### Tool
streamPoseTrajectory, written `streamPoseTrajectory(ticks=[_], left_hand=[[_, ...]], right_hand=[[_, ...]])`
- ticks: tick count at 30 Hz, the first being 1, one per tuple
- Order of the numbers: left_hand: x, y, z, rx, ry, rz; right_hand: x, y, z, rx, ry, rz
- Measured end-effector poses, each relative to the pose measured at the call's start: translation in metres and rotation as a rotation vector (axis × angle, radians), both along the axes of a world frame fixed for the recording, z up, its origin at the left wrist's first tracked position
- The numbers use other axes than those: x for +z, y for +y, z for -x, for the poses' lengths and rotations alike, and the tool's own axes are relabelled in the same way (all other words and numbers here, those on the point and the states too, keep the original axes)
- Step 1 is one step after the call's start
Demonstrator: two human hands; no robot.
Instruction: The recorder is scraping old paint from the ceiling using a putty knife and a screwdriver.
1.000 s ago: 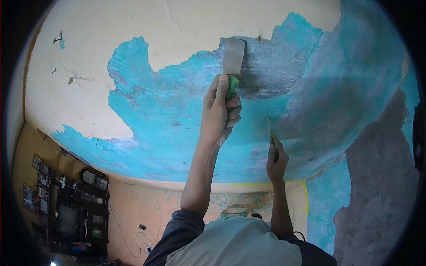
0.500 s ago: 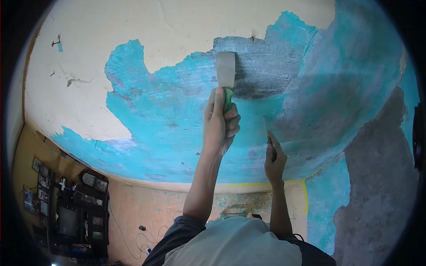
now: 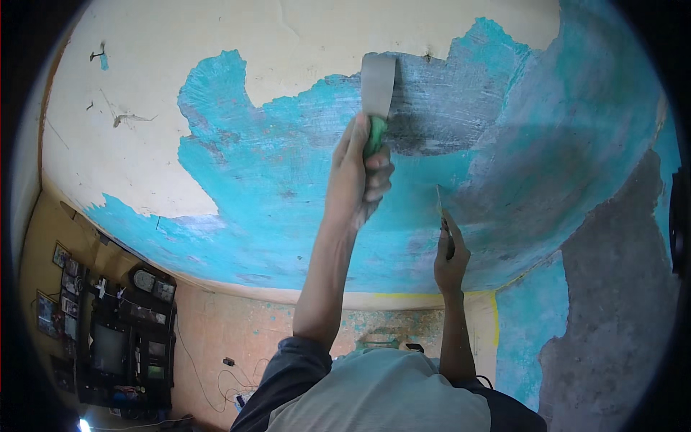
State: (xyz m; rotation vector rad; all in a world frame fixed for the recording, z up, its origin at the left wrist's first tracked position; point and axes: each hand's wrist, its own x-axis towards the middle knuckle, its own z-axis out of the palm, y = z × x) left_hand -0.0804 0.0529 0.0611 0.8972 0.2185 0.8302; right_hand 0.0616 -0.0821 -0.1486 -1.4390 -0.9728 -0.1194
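My left hand [image 3: 353, 176] is closed round the green handle of a putty knife [image 3: 378, 88], thumb along the handle. Its wide grey blade points up the wall, and the tip lies at the ragged edge where cream paint [image 3: 309, 43] meets a bare grey and turquoise patch [image 3: 439, 108]. Lower and to the right, my right hand [image 3: 451, 263] grips a thin, pointed-looking tool [image 3: 440, 200] seen nearly edge-on; I cannot make out its kind. Its tip is close to the turquoise part of the wall [image 3: 302, 209].
Nails [image 3: 97, 55] stick out of the cream paint at upper left. A dark cabinet with a television [image 3: 110, 351] stands at lower left, beside framed pictures [image 3: 47, 314]. Cables [image 3: 234, 385] lie on the floor, which has turquoise flakes. Bare grey wall [image 3: 612, 288] is at right.
My left hand has pushed the putty knife upward, bringing its blade to the cream paint edge. The right hand keeps nearly the same place, while the whole view has shifted slightly.
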Motion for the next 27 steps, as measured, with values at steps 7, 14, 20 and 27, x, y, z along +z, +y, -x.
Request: streamPoseTrajectory(ticks=[7,14,20,27], left_hand=[[-0.025,-0.009,0.0,-0.072,-0.053,0.119],[-0.014,0.002,0.006,-0.079,-0.088,0.075],[-0.006,0.004,0.005,-0.043,-0.019,-0.001],[-0.018,-0.009,0.008,-0.012,-0.013,0.051]], right_hand=[[-0.01,-0.001,-0.005,-0.022,0.004,-0.008],[-0.012,0.001,-0.003,-0.032,-0.037,-0.011],[-0.012,0.004,-0.002,-0.025,-0.033,-0.036],[-0.01,0.003,0.0,-0.033,0.012,-0.01]])
